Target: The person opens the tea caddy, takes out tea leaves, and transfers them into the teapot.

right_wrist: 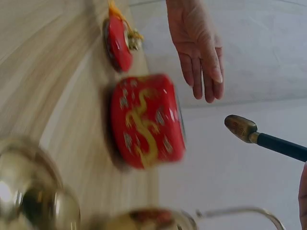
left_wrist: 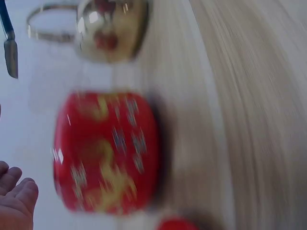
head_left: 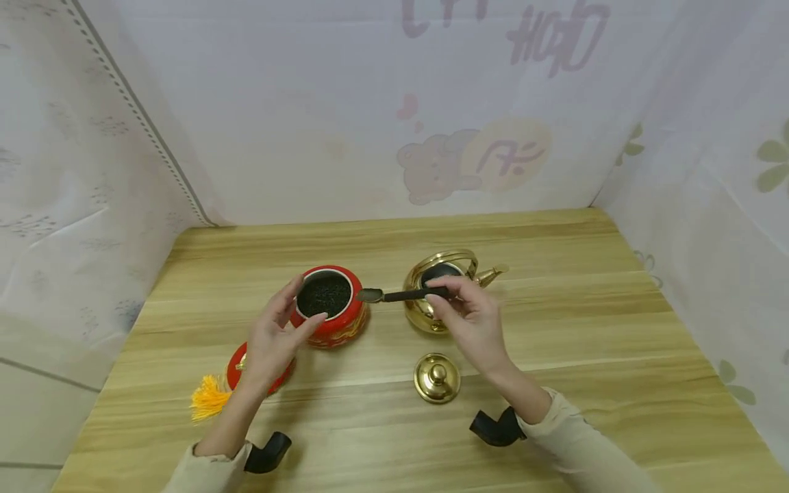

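My right hand (head_left: 477, 325) pinches the dark handle of a small tea scoop (head_left: 401, 296) between thumb and fingers. The scoop lies level in the air, its brass-coloured head toward a red jar (head_left: 335, 334). Dark tea leaves (head_left: 324, 296) fill the jar, which has gold dragon figures on its side. My left hand (head_left: 271, 342) hovers above the jar's left rim with relaxed fingers; the right wrist view shows a gap between this hand (right_wrist: 199, 52) and the jar. Beneath the scoop's handle stands a gold teapot (head_left: 422, 318), uncovered, its spout to the right.
A gold teapot lid (head_left: 437, 378) rests on the wooden table (head_left: 364, 438) in front of the teapot. Partly behind the left forearm is the red jar lid (head_left: 237, 363) with a yellow tassel (head_left: 211, 397). Black wrist mounts (head_left: 268, 453) sit at both cuffs. Patterned cloth (head_left: 308, 137) encloses the table.
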`<act>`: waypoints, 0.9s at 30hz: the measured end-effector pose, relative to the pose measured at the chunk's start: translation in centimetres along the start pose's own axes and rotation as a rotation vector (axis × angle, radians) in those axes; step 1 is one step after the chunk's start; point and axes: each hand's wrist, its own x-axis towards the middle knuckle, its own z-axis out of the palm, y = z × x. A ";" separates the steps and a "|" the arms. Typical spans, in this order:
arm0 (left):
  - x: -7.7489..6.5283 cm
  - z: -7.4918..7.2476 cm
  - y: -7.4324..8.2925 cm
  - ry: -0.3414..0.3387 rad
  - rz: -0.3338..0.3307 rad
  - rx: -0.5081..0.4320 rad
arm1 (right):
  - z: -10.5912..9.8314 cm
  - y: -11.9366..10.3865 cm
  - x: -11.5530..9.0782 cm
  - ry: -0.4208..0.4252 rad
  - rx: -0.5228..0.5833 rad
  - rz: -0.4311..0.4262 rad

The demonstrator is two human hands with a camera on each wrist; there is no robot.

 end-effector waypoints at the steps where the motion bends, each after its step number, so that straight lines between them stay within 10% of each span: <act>1: 0.0 -0.5 -0.4 -0.001 -0.023 0.017 | 0.7 0.2 0.1 -0.007 -0.006 0.013; 12: 0.6 -1.6 -3.9 -0.126 -0.106 0.105 | 6.8 3.6 1.5 -0.079 -0.104 0.054; 27: 0.8 -1.6 -4.5 -0.148 -0.145 0.066 | 9.7 6.0 2.8 -0.187 -0.381 -0.063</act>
